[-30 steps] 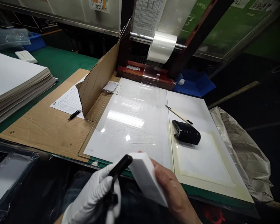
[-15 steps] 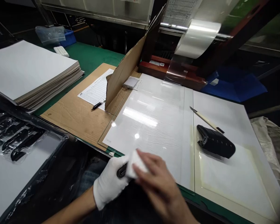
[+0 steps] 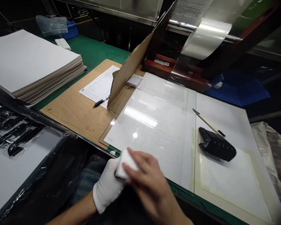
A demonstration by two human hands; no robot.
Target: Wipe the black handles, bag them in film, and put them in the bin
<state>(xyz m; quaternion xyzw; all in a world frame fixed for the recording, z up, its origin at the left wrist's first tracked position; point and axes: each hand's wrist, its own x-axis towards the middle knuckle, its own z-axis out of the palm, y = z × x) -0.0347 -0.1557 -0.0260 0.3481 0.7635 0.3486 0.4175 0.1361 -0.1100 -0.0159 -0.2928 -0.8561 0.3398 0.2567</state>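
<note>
My left hand (image 3: pixel 109 186), in a white glove, is closed around a black part that is mostly hidden now. My bare right hand (image 3: pixel 152 184) grips a white wiping pad (image 3: pixel 127 164), foam or folded cloth, I cannot tell which. The pad lies against the black part, over my left fingers. Both hands are in front of the table's near edge. A black curved plastic piece (image 3: pixel 216 144) rests on the white board at the right, beside a knife with a pale handle (image 3: pixel 208 122).
A glass-topped white sheet (image 3: pixel 150 134) covers the middle of the table. A roll of clear film (image 3: pixel 206 39) hangs on a stand behind it. To the left are upright cardboard (image 3: pixel 131 68), a pen (image 3: pixel 100 102), stacked white sheets (image 3: pixel 35 59) and bagged black parts (image 3: pixel 18 134).
My right hand and the white pad have shifted slightly left over the black part, covering its end, which showed before. The view has shifted a little.
</note>
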